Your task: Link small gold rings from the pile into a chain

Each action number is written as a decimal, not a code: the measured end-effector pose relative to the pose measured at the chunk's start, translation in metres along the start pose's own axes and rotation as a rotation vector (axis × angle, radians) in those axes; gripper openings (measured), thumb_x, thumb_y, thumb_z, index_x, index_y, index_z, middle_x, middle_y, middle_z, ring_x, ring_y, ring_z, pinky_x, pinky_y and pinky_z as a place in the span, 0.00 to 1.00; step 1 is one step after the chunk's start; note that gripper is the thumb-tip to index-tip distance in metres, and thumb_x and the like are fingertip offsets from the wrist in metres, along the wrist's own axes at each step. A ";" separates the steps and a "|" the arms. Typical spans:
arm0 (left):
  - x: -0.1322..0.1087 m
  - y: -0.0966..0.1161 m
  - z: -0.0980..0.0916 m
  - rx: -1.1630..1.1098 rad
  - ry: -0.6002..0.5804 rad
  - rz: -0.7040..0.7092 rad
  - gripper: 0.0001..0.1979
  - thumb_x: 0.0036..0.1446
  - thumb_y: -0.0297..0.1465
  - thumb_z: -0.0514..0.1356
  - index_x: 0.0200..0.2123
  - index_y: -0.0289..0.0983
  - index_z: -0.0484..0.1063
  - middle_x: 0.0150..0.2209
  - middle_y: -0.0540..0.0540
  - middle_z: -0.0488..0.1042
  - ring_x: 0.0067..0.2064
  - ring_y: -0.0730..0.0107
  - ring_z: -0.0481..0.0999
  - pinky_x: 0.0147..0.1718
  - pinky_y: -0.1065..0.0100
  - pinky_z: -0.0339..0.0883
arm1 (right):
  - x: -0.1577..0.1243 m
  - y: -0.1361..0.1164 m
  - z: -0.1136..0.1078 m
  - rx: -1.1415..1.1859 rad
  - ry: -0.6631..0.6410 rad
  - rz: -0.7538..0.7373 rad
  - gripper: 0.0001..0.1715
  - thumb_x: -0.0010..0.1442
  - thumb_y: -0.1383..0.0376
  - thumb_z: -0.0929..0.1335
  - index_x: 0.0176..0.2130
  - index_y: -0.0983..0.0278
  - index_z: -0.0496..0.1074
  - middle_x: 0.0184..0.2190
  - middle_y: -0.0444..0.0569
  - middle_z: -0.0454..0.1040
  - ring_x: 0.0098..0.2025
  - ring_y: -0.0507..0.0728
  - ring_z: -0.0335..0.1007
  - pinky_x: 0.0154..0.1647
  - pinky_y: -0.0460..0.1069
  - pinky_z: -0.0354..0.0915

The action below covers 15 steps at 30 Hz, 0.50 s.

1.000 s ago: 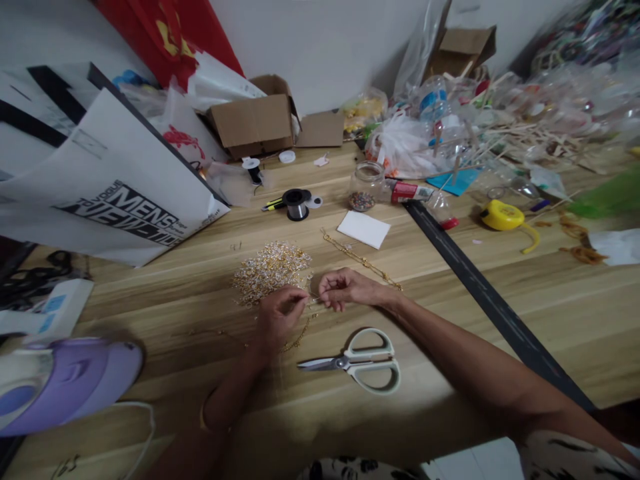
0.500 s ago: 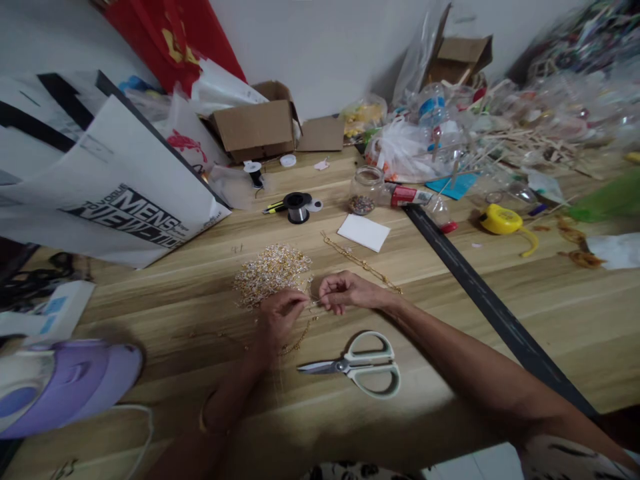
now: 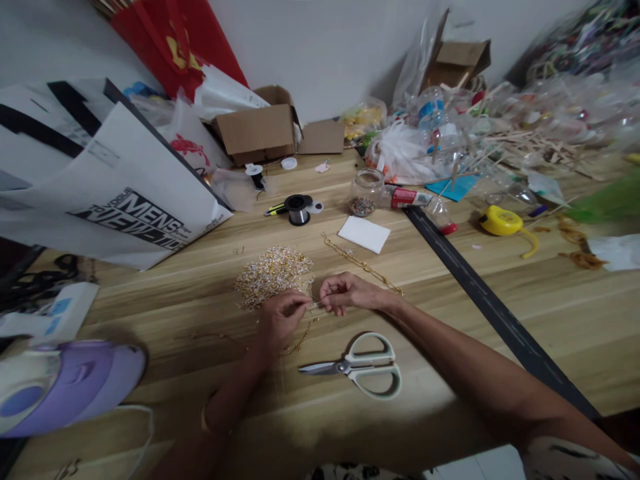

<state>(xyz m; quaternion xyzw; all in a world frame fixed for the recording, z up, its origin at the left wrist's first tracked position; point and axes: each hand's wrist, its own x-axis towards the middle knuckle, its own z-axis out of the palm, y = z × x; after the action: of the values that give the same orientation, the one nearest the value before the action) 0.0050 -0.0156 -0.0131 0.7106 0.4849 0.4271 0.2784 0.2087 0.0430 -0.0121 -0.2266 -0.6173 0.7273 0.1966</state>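
My left hand [image 3: 283, 317] and my right hand [image 3: 345, 293] meet fingertip to fingertip in the middle of the table, both pinched on a thin, pale strand, perhaps thread or wire, too fine to name surely. Just behind my left hand lies a heap of small gold and clear beads [image 3: 274, 275]. A gold bead chain [image 3: 303, 339] curves over the wood below my left fingers. Another gold chain [image 3: 363, 263] stretches out behind my right hand. Scissors with pale handles [image 3: 373, 357] rest nearer to me, blades pointing left and closed.
Behind the heap stand a wire spool [image 3: 298, 211], a glass jar of beads [image 3: 365, 193] and a folded white paper [image 3: 364, 234]. A yellow tape measure [image 3: 501, 220] lies to the right. A purple appliance [image 3: 95, 383] and a large white bag [image 3: 140, 200] occupy the left.
Both hands keep nearly the same pinched pose over the same spot. The whole view has shifted very slightly.
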 end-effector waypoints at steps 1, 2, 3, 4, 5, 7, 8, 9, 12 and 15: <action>-0.001 -0.001 0.000 -0.010 -0.007 -0.015 0.04 0.51 0.27 0.60 0.29 0.36 0.76 0.29 0.46 0.76 0.32 0.71 0.75 0.33 0.71 0.68 | 0.000 0.000 0.000 0.000 0.000 0.001 0.12 0.55 0.61 0.69 0.32 0.69 0.68 0.24 0.43 0.70 0.22 0.45 0.66 0.22 0.40 0.64; -0.001 -0.001 0.001 -0.021 -0.012 -0.029 0.04 0.51 0.27 0.60 0.29 0.36 0.76 0.29 0.46 0.76 0.32 0.71 0.75 0.32 0.71 0.68 | 0.000 0.000 0.000 0.000 0.001 0.003 0.12 0.55 0.61 0.69 0.32 0.69 0.68 0.24 0.43 0.70 0.22 0.45 0.66 0.22 0.41 0.64; -0.001 -0.001 0.001 -0.033 -0.015 -0.041 0.04 0.51 0.27 0.60 0.29 0.36 0.76 0.30 0.46 0.76 0.32 0.71 0.75 0.32 0.72 0.68 | 0.000 0.001 0.000 0.001 0.001 0.005 0.12 0.55 0.61 0.69 0.32 0.69 0.68 0.25 0.43 0.70 0.22 0.45 0.66 0.22 0.41 0.64; -0.002 -0.001 0.001 -0.042 -0.013 -0.049 0.04 0.51 0.27 0.60 0.29 0.36 0.75 0.30 0.46 0.76 0.32 0.71 0.75 0.32 0.72 0.68 | 0.000 0.001 0.000 0.001 0.001 0.005 0.12 0.55 0.61 0.69 0.32 0.69 0.68 0.25 0.43 0.70 0.22 0.45 0.66 0.22 0.41 0.64; -0.002 -0.001 0.002 -0.048 -0.011 -0.055 0.04 0.50 0.27 0.60 0.29 0.36 0.75 0.29 0.46 0.76 0.31 0.71 0.75 0.31 0.72 0.68 | 0.000 0.001 0.000 0.001 0.001 0.004 0.11 0.55 0.61 0.69 0.33 0.69 0.68 0.25 0.43 0.70 0.22 0.45 0.66 0.22 0.41 0.64; -0.002 -0.001 0.002 -0.053 -0.003 -0.068 0.04 0.50 0.27 0.60 0.29 0.36 0.75 0.29 0.46 0.76 0.31 0.72 0.75 0.31 0.73 0.69 | 0.000 0.002 -0.001 -0.002 -0.002 0.003 0.11 0.55 0.62 0.68 0.33 0.68 0.68 0.25 0.43 0.70 0.22 0.45 0.66 0.22 0.40 0.64; -0.002 -0.001 0.002 -0.055 0.000 -0.079 0.04 0.50 0.27 0.60 0.29 0.36 0.75 0.29 0.46 0.76 0.31 0.72 0.75 0.31 0.73 0.69 | 0.000 0.002 -0.001 -0.004 -0.004 0.003 0.11 0.55 0.62 0.68 0.33 0.68 0.68 0.25 0.43 0.70 0.22 0.45 0.66 0.22 0.40 0.64; -0.002 -0.001 0.002 -0.060 0.004 -0.090 0.04 0.49 0.27 0.60 0.29 0.36 0.76 0.29 0.46 0.76 0.31 0.71 0.75 0.31 0.73 0.69 | 0.000 0.002 -0.001 -0.006 -0.005 0.004 0.11 0.55 0.62 0.68 0.33 0.68 0.68 0.25 0.43 0.70 0.22 0.45 0.66 0.22 0.40 0.64; -0.002 -0.001 0.002 -0.074 0.022 -0.118 0.03 0.47 0.26 0.61 0.28 0.36 0.76 0.30 0.46 0.77 0.31 0.71 0.76 0.32 0.72 0.70 | 0.000 0.002 0.000 -0.008 0.000 0.005 0.11 0.55 0.61 0.69 0.33 0.68 0.68 0.25 0.43 0.70 0.22 0.45 0.66 0.22 0.40 0.64; -0.001 0.000 0.003 -0.078 0.031 -0.119 0.03 0.47 0.26 0.61 0.27 0.36 0.76 0.28 0.46 0.76 0.30 0.71 0.75 0.31 0.72 0.70 | 0.000 0.001 0.000 -0.005 0.007 0.007 0.12 0.55 0.61 0.69 0.32 0.69 0.68 0.24 0.43 0.70 0.22 0.45 0.66 0.22 0.40 0.64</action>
<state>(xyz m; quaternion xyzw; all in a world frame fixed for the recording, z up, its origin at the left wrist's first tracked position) 0.0075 -0.0167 -0.0152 0.6624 0.5134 0.4395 0.3232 0.2089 0.0423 -0.0128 -0.2317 -0.6175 0.7258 0.1954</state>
